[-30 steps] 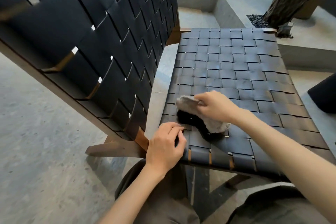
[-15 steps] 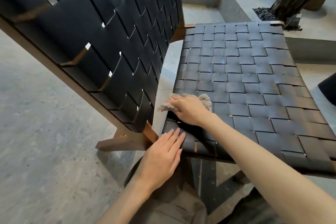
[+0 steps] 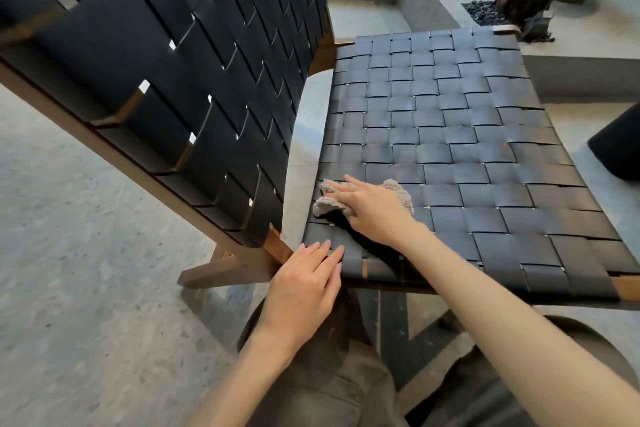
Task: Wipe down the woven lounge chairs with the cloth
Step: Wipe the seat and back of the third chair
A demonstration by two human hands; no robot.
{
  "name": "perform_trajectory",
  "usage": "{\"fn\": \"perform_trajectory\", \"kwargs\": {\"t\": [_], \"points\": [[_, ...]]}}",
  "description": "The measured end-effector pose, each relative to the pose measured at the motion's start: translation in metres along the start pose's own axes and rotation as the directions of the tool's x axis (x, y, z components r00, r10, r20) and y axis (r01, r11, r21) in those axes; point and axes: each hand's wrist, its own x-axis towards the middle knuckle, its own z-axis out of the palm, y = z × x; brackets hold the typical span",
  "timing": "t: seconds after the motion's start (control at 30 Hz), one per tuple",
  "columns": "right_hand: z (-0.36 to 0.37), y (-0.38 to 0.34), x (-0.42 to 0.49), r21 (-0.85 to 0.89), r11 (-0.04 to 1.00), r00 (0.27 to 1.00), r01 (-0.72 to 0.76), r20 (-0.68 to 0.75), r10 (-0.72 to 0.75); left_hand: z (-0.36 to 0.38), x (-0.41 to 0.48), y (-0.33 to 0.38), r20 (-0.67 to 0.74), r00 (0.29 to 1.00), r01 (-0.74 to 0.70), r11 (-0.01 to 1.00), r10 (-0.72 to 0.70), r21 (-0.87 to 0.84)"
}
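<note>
A: How is the right hand (image 3: 375, 210) seen?
B: It is laid palm down on the cloth (image 3: 398, 192), with the fingers (image 3: 337, 188) stretched nearly flat and spread only a little. The cloth is pressed beneath the palm rather than pinched; a firm grasp cannot be made out.

A: And the left hand (image 3: 304, 284)?
B: It is held open and flat, fingers together, and nothing is carried in it. Its fingertips (image 3: 337, 250) are rested on the near left corner of the seat (image 3: 450, 135), just beside the wooden frame (image 3: 273, 246).

A: Where is the cloth found?
B: It is seen on the woven seat, near the left edge and toward the front, close to the gap below the backrest (image 3: 173, 55). It is bunched and pale grey-beige, with a fuzzy texture; bits of it are shown to the left of the fingers and behind the knuckles, the rest being hidden by the hand.

A: How is the chair described?
B: The seat and backrest are made of wide dark straps woven in a basket pattern, wrapped round a brown wooden frame. The backrest is tilted away to the left. A dull, faintly hazy sheen is noted on the straps in the middle of the seat. The chair is set on a speckled grey floor (image 3: 69, 288)
</note>
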Motion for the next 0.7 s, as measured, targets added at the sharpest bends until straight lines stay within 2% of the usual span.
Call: {"fn": "perform_trajectory", "kwargs": {"t": [0.07,0.17,0.3,0.37,0.43,0.53,0.63,0.7], "points": [[-0.007,0.016,-0.012,-0.063,0.998,1.000,-0.015,-0.001,0.015,-0.002,0.006,0.001,0.018,1.000,0.015,1.000,-0.016,0.018],[-0.024,0.064,-0.038,-0.146,0.959,0.970,-0.242,-0.059,0.236,-0.002,0.020,0.004,0.054,0.996,0.071,0.997,-0.070,-0.009],[-0.053,0.126,-0.081,-0.148,0.818,0.825,-0.556,-0.214,0.522,-0.001,0.054,0.015,0.120,0.982,0.153,0.987,-0.146,-0.051],[-0.052,0.130,-0.081,-0.116,0.772,0.773,-0.624,-0.237,0.589,0.005,0.075,0.015,0.176,0.962,0.221,0.973,-0.208,-0.060],[-0.042,0.113,-0.063,-0.058,0.805,0.790,-0.590,-0.248,0.561,0.013,0.095,0.011,0.253,0.928,0.293,0.955,-0.274,-0.039],[-0.015,0.066,-0.020,0.004,0.917,0.900,-0.400,-0.187,0.393,0.024,0.114,-0.003,0.336,0.876,0.365,0.931,-0.347,0.009],[0.000,0.033,0.000,-0.054,0.954,0.941,-0.295,-0.188,0.281,0.028,0.120,-0.018,0.331,0.868,0.371,0.926,-0.371,0.066],[-0.006,0.054,-0.008,-0.139,0.953,0.950,-0.268,-0.202,0.238,0.030,0.124,-0.023,0.347,0.854,0.392,0.918,-0.387,0.057]]}}
